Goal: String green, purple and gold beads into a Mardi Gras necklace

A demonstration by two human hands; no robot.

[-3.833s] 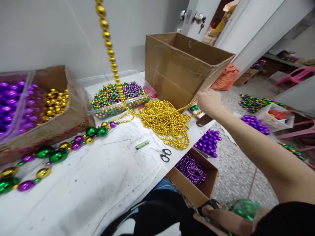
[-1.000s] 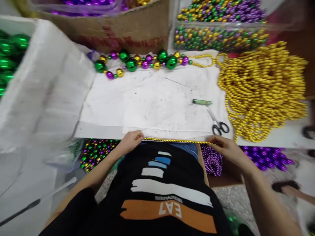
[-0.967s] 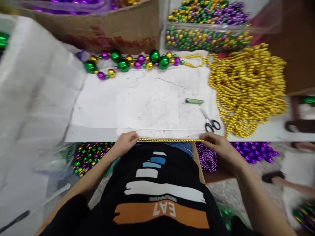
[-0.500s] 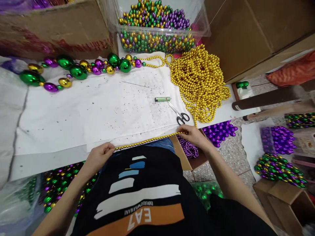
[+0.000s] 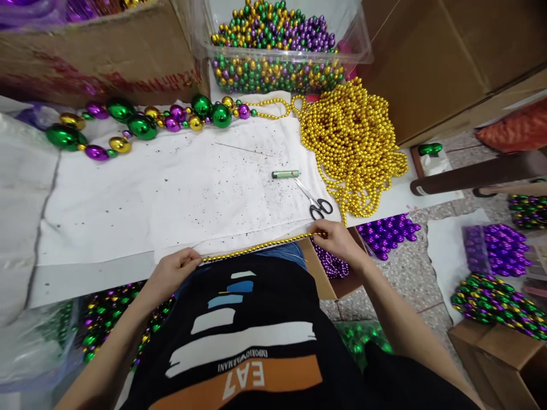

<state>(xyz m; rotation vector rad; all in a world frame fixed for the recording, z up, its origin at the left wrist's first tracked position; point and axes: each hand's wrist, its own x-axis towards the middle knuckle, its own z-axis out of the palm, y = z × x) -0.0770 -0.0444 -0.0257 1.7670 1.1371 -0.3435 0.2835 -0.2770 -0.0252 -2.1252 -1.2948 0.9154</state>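
A gold bead string is stretched along the front edge of the white cloth-covered table. Its left end is pinched in my left hand, and my right hand grips it farther right. Just beyond my right hand lie black-handled scissors, with a green lighter by their blade tips. A large heap of gold bead strings rests at the table's right side, and one strand runs down from it towards my right hand. A thin needle-like wire lies on the cloth.
A necklace of big green, gold and purple beads stretches along the back left. Behind it stand a cardboard box and a clear plastic bin of mixed beads. Purple beads and a brown box lie to the right below.
The whole view has shifted slightly, so the table's contents appear a little farther right. Both hands keep the bead string stretched, with hardly any change in their positions.
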